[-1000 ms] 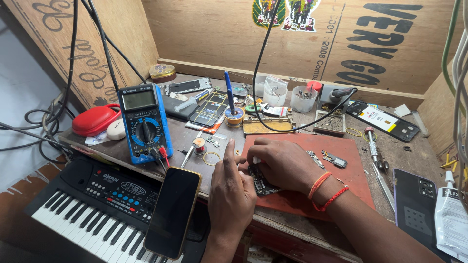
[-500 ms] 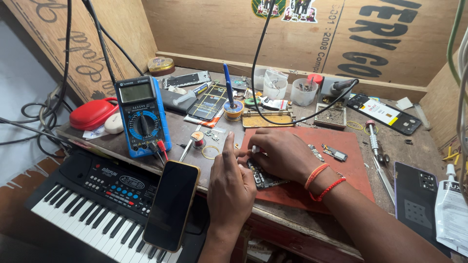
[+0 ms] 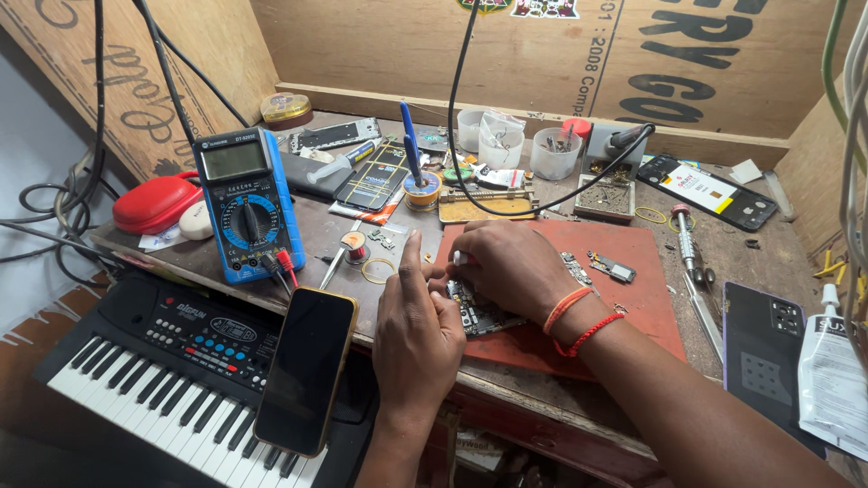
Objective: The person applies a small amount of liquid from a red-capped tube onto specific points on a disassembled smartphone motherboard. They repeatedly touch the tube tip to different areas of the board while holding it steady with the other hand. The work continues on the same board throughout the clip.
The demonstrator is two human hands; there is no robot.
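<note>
working on a phone circuit board [image 3: 484,312] on the red mat [image 3: 633,298].
left hand [image 3: 418,334] steadies the board's edge; right hand [image 3: 506,267] pinches a small white tool [image 3: 458,258] above it.

Head view, steeply down, close.

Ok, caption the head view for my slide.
Both hands, left hand and right hand, work a small circuit board on a red mat, beside a blue multimeter.
</note>
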